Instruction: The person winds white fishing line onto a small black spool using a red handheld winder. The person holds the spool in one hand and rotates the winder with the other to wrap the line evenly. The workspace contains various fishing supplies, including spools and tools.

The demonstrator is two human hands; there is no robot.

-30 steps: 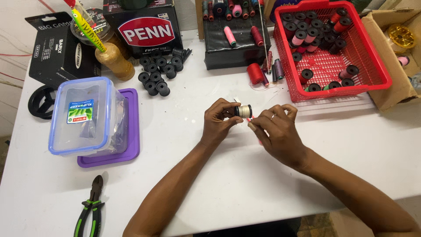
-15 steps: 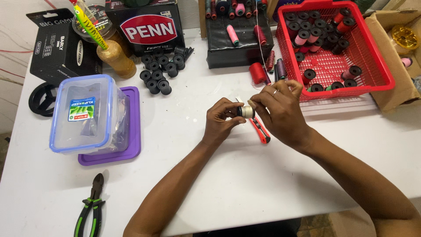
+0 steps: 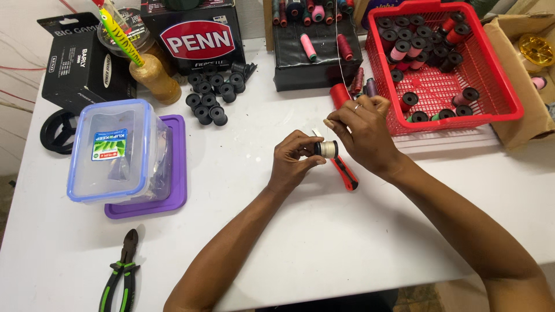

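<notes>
My left hand (image 3: pixel 295 160) grips a small black spool wound with pale thread (image 3: pixel 327 149) above the white table (image 3: pixel 324 242). My right hand (image 3: pixel 361 133) sits just right of the spool, fingers pinched on a thin thread (image 3: pixel 341 63) that runs up toward the back of the table. A red utility knife (image 3: pixel 346 174) lies on the table just under both hands.
A red basket (image 3: pixel 491 98) of spools stands at back right beside a cardboard box (image 3: pixel 529 110). Several black empty spools (image 3: pixel 214 95) lie at back centre. A clear lidded container (image 3: pixel 118 151) on a purple lid sits left; green-handled pliers (image 3: pixel 120 271) lie front left.
My right hand has lifted up and away from the knife toward the basket. The red knife now lies uncovered on the table. The left hand still holds the spool.
</notes>
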